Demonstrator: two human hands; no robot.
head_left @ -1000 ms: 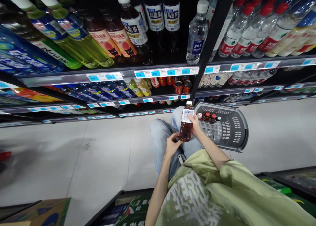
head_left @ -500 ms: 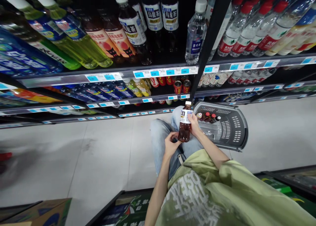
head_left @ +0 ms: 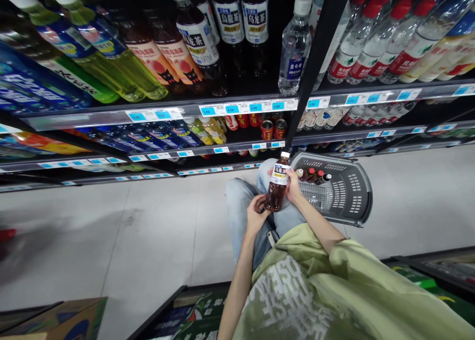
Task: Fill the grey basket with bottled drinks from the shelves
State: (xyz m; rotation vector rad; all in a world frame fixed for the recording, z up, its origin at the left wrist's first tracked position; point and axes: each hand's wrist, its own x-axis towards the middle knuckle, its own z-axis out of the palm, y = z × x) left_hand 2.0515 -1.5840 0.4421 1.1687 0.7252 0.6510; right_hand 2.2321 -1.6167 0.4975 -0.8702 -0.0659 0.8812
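Observation:
I hold a small bottle of dark tea (head_left: 277, 184) with a white cap and a white label in front of my knees. My right hand (head_left: 293, 185) wraps round its upper half from the right. My left hand (head_left: 256, 214) cups its base with curled fingers. Just behind the bottle, on the floor, sits a grey plastic shopping basket (head_left: 349, 191) holding several capped bottles.
Drink shelves (head_left: 241, 107) with blue price tags run across the top, stocked with tea, water and soda bottles, and cans lower down. A black upright post (head_left: 315, 63) divides them. Pale floor tiles lie to the left. A cardboard box (head_left: 63, 320) and green crates sit at the bottom.
The bottle has been turned in my hands, so its label now faces me, and it has tilted slightly to the right. The basket has not moved.

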